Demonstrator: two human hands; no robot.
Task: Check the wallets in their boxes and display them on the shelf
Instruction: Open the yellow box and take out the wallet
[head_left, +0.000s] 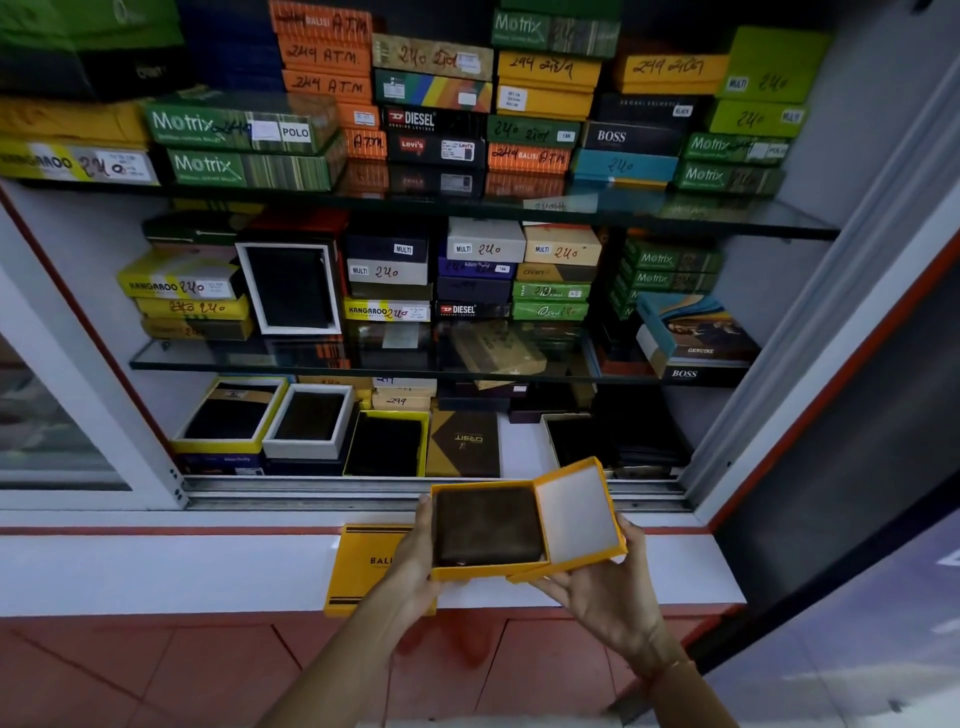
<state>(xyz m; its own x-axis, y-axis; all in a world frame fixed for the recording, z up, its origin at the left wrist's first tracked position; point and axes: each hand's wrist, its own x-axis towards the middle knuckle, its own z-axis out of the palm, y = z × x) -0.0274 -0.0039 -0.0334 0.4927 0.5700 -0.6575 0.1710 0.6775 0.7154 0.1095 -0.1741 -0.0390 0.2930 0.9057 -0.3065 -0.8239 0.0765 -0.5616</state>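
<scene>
A dark brown wallet lies in an open yellow box held over the white ledge. My left hand grips the box at its left side, thumb on the rim. My right hand supports from below the yellow lid, which tilts up against the box's right edge with its white inside showing. Under my left hand a second yellow lid marked BALI lies flat on the ledge. On the bottom shelf stand several open boxes with dark wallets, such as the yellow-rimmed one.
Glass shelves above hold stacked closed boxes: Motrix, Diesel, Boss, Kangaroo. An open white box stands upright on the middle shelf. The sliding door track runs along the cabinet front. A red-tiled floor lies below the ledge.
</scene>
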